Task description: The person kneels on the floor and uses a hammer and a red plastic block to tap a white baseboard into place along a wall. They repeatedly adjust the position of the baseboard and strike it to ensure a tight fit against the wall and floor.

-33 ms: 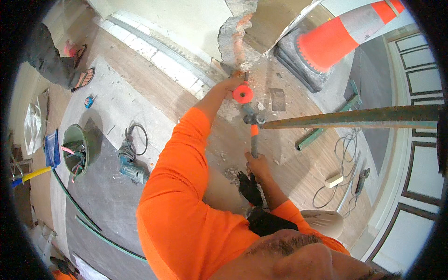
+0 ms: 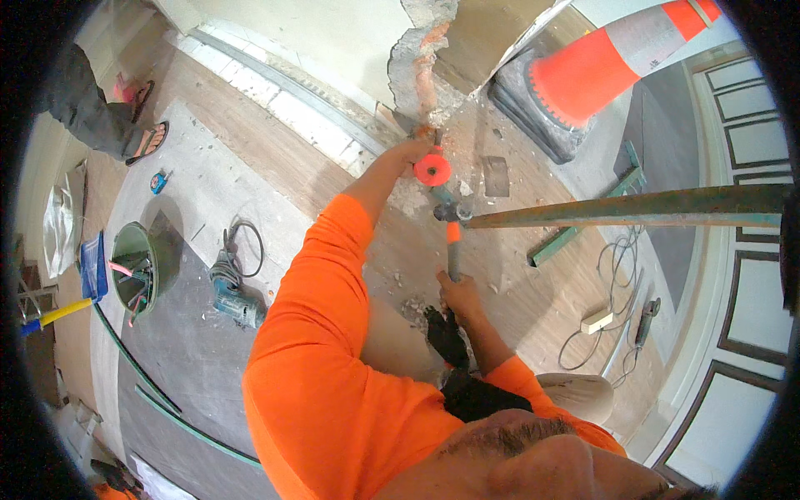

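My left hand [image 2: 410, 155] is closed around a chisel with a round red-orange hand guard [image 2: 432, 171], its tip end toward the broken base of the wall [image 2: 414, 71]. My right hand [image 2: 460, 295] grips the lower part of a hammer's grey-and-orange handle [image 2: 453, 250]. The hammer head [image 2: 447, 212] is by the near end of the chisel; whether they touch I cannot tell. Beside my right wrist is a black, glove-like thing [image 2: 448, 340], partly hidden. Rubble bits lie on the wood-patterned floor under my hands.
A rusty green metal bar [image 2: 625, 208] crosses from the right toward the hammer. An orange traffic cone [image 2: 583, 79] stands back right. At left are a power drill [image 2: 237, 292], a bucket of tools [image 2: 162, 267], a tape measure [image 2: 158, 182] and another person's sandalled foot [image 2: 150, 142]. Cables [image 2: 575, 342] lie right.
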{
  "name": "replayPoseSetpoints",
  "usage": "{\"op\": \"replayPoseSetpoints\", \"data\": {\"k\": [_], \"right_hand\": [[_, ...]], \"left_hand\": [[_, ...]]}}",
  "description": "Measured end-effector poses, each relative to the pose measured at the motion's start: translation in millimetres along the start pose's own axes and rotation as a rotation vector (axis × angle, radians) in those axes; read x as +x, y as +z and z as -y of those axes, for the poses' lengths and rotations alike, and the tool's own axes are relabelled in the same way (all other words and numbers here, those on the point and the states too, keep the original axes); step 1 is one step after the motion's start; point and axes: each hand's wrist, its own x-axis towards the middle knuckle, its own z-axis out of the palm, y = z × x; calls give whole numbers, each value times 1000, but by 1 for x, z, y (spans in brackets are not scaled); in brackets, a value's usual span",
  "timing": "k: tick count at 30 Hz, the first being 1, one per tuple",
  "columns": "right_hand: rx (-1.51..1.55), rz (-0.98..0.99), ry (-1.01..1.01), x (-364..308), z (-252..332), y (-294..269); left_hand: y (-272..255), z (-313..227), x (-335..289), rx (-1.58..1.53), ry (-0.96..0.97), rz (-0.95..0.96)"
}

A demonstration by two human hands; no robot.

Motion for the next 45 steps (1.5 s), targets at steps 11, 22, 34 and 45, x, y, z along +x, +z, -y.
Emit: {"op": "replayPoseSetpoints", "data": {"k": [11, 22, 34, 45], "right_hand": [[-229, 26, -59, 10, -19, 3], [-741, -221, -257, 11, -53, -24], [-886, -188, -339, 48, -73, -39], [7, 205, -446, 74, -23, 7]], "left_hand": [[-33, 0, 41, 822, 235, -440], [21, 37, -74, 550, 231, -418], [44, 153, -145, 447, 425, -341], [70, 185, -175, 141, 421, -344]]}}
